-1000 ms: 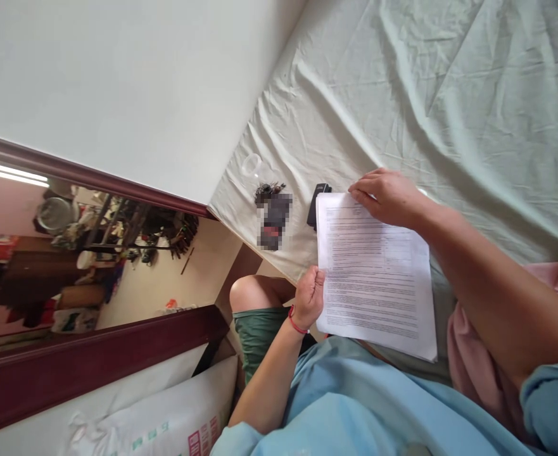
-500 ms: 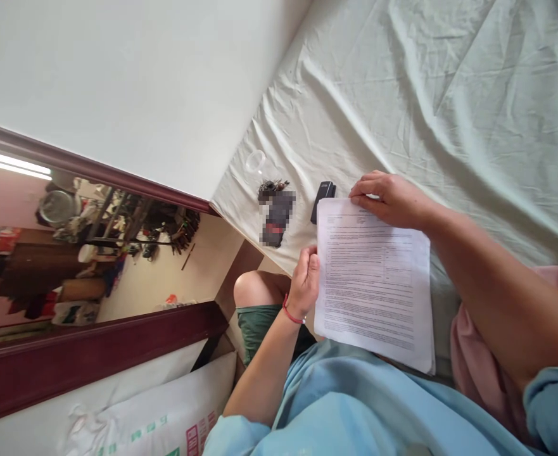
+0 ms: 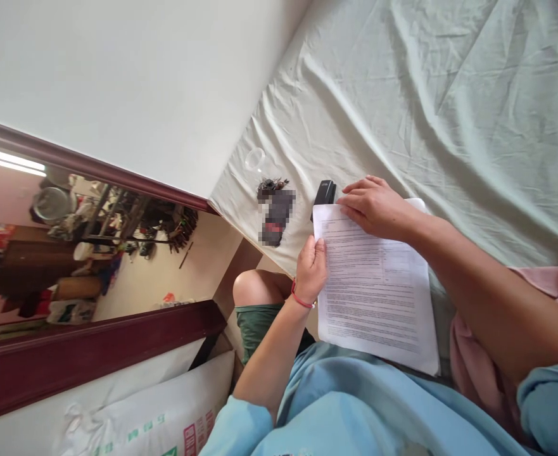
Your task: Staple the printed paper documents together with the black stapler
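A stack of papers (image 3: 374,297) is just before the person's blue shirt (image 3: 349,405), its left edge gripped by the left hand (image 3: 311,269). The right hand (image 3: 378,208) covers the top edge; whether it grips is unclear. Beyond, a black stapler (image 3: 325,191) sits on pale cloth (image 3: 355,114).

This looks like a lived-in home, probably a bedroom. A wrinkled pale green cotton sheet (image 3: 450,95) covers a broad surface, apparently a bed, with soft pink cloth (image 3: 473,354) bunched at the near right. On the left, dark red glossy trim (image 3: 93,354) borders an opening to a cluttered room with a pink painted wall (image 3: 10,197), a round grey metal basin (image 3: 53,204) and a bright white light tube (image 3: 7,160). A printed white plastic sack (image 3: 140,405) lies at the near left.
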Tool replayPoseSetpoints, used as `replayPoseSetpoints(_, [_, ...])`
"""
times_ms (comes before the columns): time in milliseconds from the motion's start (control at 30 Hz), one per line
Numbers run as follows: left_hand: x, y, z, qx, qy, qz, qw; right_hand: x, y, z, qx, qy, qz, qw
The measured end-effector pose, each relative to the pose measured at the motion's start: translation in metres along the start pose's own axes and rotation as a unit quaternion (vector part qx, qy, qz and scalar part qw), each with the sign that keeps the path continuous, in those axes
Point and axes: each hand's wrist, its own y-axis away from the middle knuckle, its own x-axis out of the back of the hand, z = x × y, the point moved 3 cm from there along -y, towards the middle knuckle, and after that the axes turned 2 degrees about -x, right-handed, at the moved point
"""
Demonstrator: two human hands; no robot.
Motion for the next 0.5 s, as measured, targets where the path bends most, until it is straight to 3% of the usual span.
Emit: replayPoseSetpoints(500, [-0.006,-0.001,-0.003,0.032,0.039,-0.001,0.999,0.011,-0.002,-0.003,0.003,-0.044,0.053,0.998])
